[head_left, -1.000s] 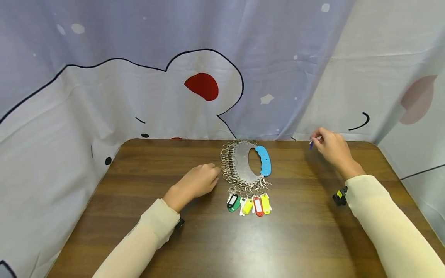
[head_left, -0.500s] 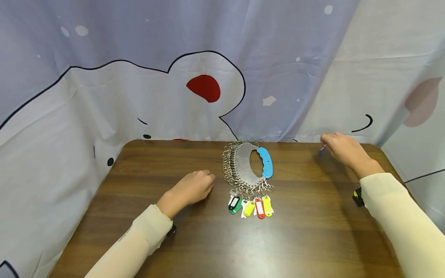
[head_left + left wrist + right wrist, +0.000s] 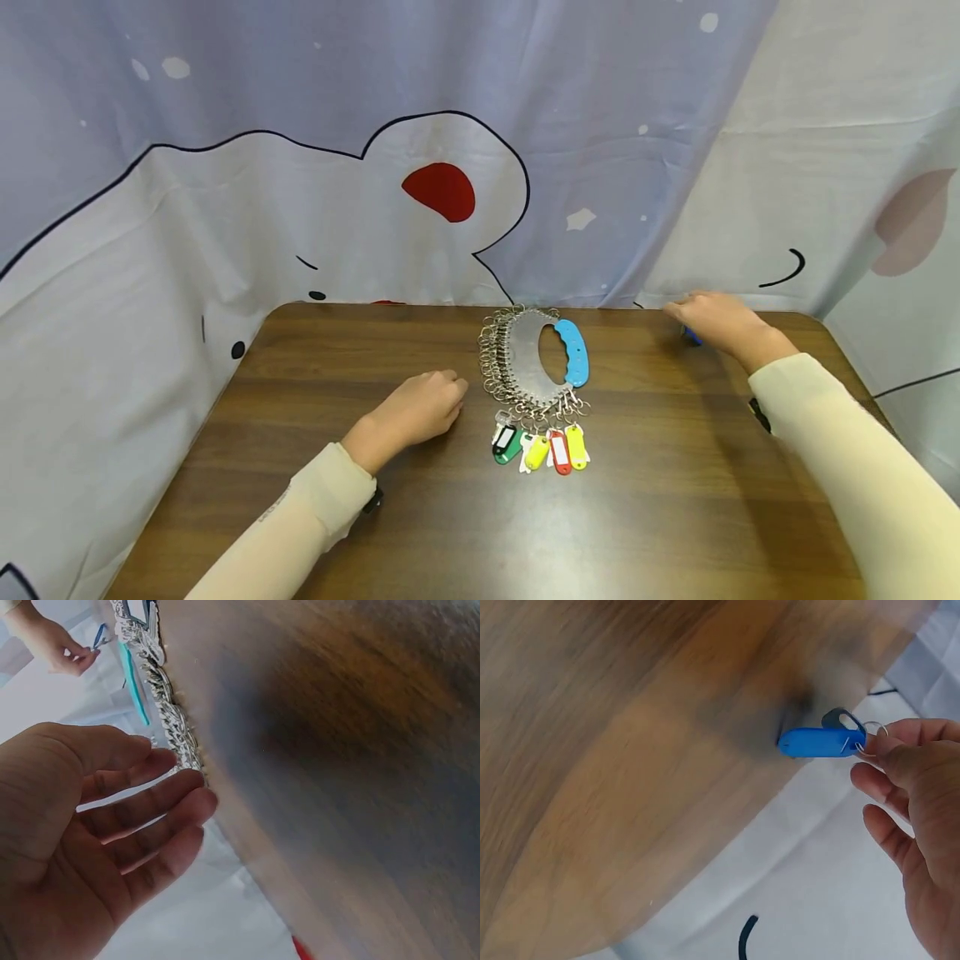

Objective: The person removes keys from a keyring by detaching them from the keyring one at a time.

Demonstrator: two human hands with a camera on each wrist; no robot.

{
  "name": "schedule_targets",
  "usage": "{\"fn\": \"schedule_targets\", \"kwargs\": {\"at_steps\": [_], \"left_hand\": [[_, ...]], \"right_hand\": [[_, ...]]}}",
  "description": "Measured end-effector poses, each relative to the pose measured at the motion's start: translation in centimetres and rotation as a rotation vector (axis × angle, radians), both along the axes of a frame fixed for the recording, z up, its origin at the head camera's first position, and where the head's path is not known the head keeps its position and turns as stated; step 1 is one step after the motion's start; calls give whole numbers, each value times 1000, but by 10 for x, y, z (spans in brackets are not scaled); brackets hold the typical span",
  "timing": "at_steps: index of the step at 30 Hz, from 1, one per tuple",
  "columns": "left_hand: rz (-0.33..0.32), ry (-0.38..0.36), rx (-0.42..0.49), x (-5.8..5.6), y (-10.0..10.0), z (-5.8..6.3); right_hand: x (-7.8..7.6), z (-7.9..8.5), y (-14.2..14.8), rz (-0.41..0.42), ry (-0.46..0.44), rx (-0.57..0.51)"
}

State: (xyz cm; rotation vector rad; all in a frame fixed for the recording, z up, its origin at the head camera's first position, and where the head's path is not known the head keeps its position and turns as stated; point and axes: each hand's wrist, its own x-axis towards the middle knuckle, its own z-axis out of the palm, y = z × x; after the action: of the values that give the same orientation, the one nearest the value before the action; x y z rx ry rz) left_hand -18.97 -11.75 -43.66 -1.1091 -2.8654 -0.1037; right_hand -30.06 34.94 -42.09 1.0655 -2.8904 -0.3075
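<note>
My right hand [image 3: 718, 323] is over the back right of the table, its thumb and forefinger pinching the metal ring of a blue key tag [image 3: 821, 742]. Something dark, a key by its shape, hangs behind that tag. My left hand [image 3: 412, 408] is low over the table, left of the key holder, with loosely bent fingers [image 3: 154, 814] around nothing. That holder is a greyish see-through curved plate [image 3: 525, 358] with a light blue grip handle [image 3: 575, 354] and many small metal rings and clips along its edge. Keys with black, green, yellow and red tags [image 3: 560, 455] hang from its near end.
The brown wooden table [image 3: 645, 500] has rounded back corners. Directly behind its far edge hangs a printed curtain [image 3: 330, 217], which continues along both sides. A black wrist camera [image 3: 372, 501] sits under the left cuff.
My right hand carried the blue tag to the right, then came back slightly left and the tag turned. My left hand drew back a little from the key holder.
</note>
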Motion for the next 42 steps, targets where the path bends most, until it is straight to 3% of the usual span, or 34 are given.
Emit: {"fn": "schedule_targets", "kwargs": {"at_steps": [7,11,16,21,28,34,42], "left_hand": [[-27,110,113,-1,5,-5],[-61,138,162,0,7,-11],[-68,129,208,2,10,-15],[-43,102,223,3,14,-17],[-19,62,235,6,22,-20],[-4,76,243,9,26,-17],[6,64,278,10,33,-9]], "right_hand": [[-6,-12,-14,49,88,-88],[-8,-19,-19,74,134,-136],[-11,-26,-26,82,129,-179],[-11,-34,-33,34,103,-210],[-11,-41,-39,13,129,-200],[1,-40,-48,16,110,-343],[42,-34,-85,-23,41,-608]]}}
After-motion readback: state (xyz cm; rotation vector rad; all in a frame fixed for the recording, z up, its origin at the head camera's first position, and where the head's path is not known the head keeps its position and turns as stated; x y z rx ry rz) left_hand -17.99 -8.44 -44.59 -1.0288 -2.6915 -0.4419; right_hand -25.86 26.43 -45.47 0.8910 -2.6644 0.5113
